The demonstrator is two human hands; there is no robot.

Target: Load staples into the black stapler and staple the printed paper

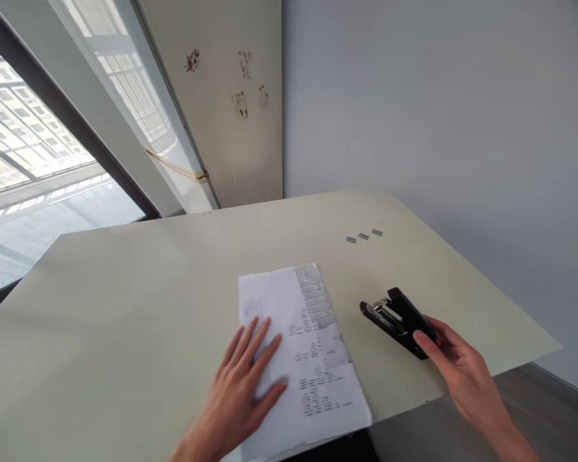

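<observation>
A grey wall [438, 96] stood behind and to the right of a pale table [149, 308], which took up most of the view. Beyond its far edge rose a cream panel [250, 160] with brown patches; a window [33, 128] stood at the left.

On the near part of the table lay the paper [274, 295], its long side running away from the person and its near end at the table's edge. Print and a grey band ran down its right side. The left hand [243, 378] rested flat on the lower left of the paper, fingers spread, gripping nothing.

The right hand [457, 362] was clamped on a black stapler [409, 321], thumb on the near side, the other fingers mostly hidden behind. The stapler lay to the right of the paper, apart from it; its two arms were parted, and its long axis pointed from the grip up and left, toward the paper's right edge. The right hand was the nearer to that edge's open side. Whether the stapler touched the table could not be told.

Counted: one paper pile, its sheets uncountable; two hands; one stapler; four patches; and three small grey strips [363, 236] in a slanting row beyond the stapler.
</observation>
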